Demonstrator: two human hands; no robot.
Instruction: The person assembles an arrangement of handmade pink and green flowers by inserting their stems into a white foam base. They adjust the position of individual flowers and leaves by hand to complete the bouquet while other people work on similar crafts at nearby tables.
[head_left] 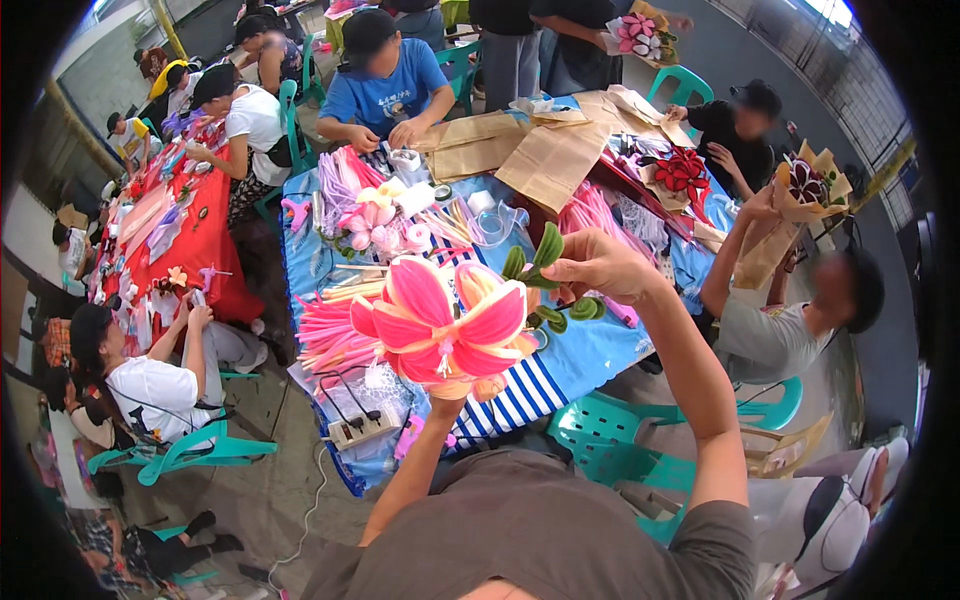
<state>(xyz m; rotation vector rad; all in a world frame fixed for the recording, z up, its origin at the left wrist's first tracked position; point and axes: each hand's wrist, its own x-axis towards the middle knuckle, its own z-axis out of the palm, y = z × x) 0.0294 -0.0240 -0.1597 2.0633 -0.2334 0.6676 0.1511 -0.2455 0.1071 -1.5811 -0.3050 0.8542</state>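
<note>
Holding: left hand point(452, 388) closed from below on the base of a pink and cream flower point(440, 325), raised above the bench edge, petals hiding most of the fingers.
Pinching: right hand point(598, 264), fingers closed on green leaves point(535, 262), just right of the flower, above the bench.
Near bench point(580, 360): blue cloth with striped edge; white power strip point(352, 430) near the front-left corner.
Mid bench: pink stems point(330, 335), finished pink flowers point(375, 225).
Far bench: brown paper sheets point(545, 160), red flowers point(682, 172).
Beside: teal chair point(610, 440).
Around: seated people at work.
</note>
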